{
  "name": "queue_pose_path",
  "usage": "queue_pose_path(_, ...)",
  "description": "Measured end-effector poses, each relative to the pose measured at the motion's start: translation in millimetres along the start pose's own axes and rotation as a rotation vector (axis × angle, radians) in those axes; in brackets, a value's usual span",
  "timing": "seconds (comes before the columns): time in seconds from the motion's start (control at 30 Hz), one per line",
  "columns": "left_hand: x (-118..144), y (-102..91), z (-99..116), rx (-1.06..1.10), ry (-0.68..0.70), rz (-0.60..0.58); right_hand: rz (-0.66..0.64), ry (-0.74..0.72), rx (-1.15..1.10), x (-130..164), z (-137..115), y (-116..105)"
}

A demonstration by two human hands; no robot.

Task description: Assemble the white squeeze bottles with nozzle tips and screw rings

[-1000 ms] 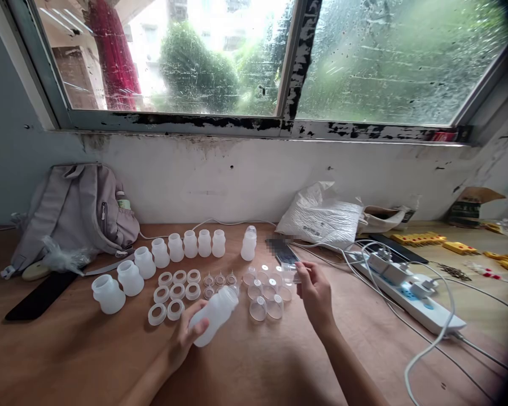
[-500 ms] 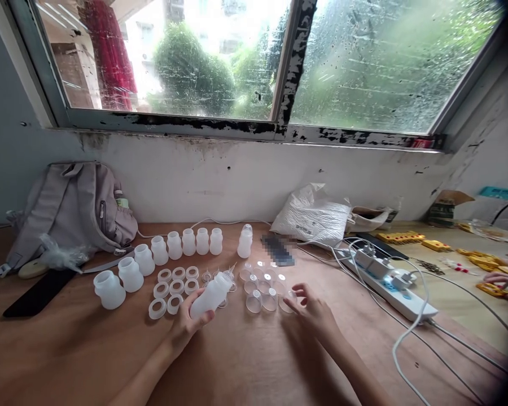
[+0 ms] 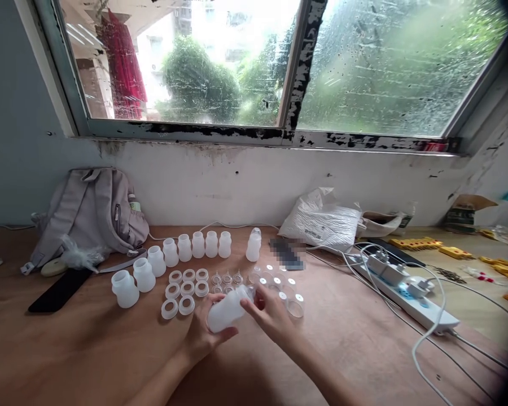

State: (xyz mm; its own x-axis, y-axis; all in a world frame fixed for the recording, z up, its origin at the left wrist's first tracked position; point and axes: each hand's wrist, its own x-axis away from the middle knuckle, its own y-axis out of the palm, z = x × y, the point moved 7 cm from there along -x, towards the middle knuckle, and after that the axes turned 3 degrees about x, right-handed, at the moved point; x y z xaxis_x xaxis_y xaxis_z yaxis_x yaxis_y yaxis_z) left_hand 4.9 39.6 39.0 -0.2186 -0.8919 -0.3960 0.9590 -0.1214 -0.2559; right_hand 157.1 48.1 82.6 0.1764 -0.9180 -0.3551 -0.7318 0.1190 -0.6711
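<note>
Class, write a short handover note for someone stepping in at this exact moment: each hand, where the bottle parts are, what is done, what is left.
Left hand: grips a white bottle, tilted, top pointing right.
Right hand: fingers at the bottle's top end; what they pinch is hidden.
On the table: a curved row of open bottles, rings, small nipples, clear caps.
Done: one capped bottle stands behind.
Left: the open bottles have no tops yet.

Bare wood near, clutter far

Nearer than the arc of white plastic bottles (image 3: 169, 259), the brown wooden table (image 3: 88, 355) lies open; beyond it a grey backpack (image 3: 93, 211); rightward, a white power strip (image 3: 410, 296) with looping cables.
</note>
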Motion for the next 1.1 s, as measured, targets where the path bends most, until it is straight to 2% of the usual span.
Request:
queue_pose_path(0.07, 1.4, -1.1, 6.1, -0.082, 0.089, 0.015, 0.002, 0.023, -0.033, -9.5, -8.5, 9.5)
queue_pose_path(0.13, 1.9, -2.3, 6.8, -0.078, 0.087, 0.018, 0.031, 0.036, -0.079, -18.3, -11.9, 14.3)
queue_pose_path(0.37, -2.6, -5.6, -8.8, 0.247, -0.202, -0.046, 0.056, 0.088, -0.285, -28.3, -3.3, 27.2)
queue_pose_path(0.5, 5.3, 7.0, -28.9, 0.526, -0.43, -0.153, 0.022, 0.087, -0.41, -23.2, 0.9, 31.3)
queue_pose_path(0.57, 12.3, 19.8, -36.7, 0.782, -0.545, -0.236, -0.078, 0.071, -0.539, -21.4, -2.5, 34.7)
queue_pose_path(0.63, 17.3, 29.1, -39.7, 1.011, -0.626, -0.3, -0.238, 0.063, -0.736, -20.0, -10.1, 38.3)
queue_pose_path(0.7, 18.7, 32.0, -39.9, 1.124, -0.665, -0.339, -0.348, 0.064, -0.902, -20.0, -17.6, 36.5)
queue_pose_path(0.83, 14.7, 24.5, -40.3, 1.074, -0.663, -0.32, -0.375, 0.096, -0.947, -24.2, -18.2, 28.1)
queue_pose_path(1.0, 10.0, 14.4, -43.8, 0.863, -0.632, -0.228, -0.132, 0.249, -0.839, -29.2, 7.8, 20.9)
queue_pose_path(1.1, 8.5, 14.1, -43.2, 0.804, -0.623, -0.231, -0.109, 0.267, -0.779, -30.2, 13.5, 19.4)
